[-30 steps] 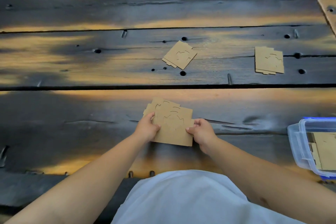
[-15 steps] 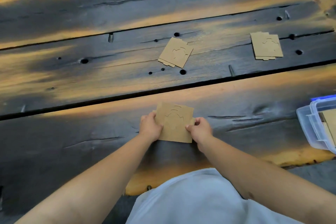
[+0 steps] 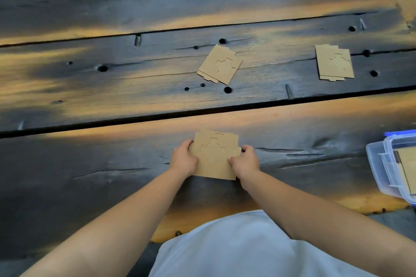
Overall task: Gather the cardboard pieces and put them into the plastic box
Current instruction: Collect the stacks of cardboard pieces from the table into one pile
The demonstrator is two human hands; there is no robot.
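The cardboard pieces sit in a small stack on the near part of the bench, held between the left hand and the right hand, and the plastic box lies far off to the right, closer to the right hand.

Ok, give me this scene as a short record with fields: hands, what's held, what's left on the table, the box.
left hand: gripping the held stack's left edge
right hand: gripping its right edge
held stack: cardboard pieces, squared up between both hands, low over the table
middle stack: loose on the table, farther plank, tilted
right stack: loose on the same plank, to the right
box: clear plastic, open, at the right edge, cardboard already inside
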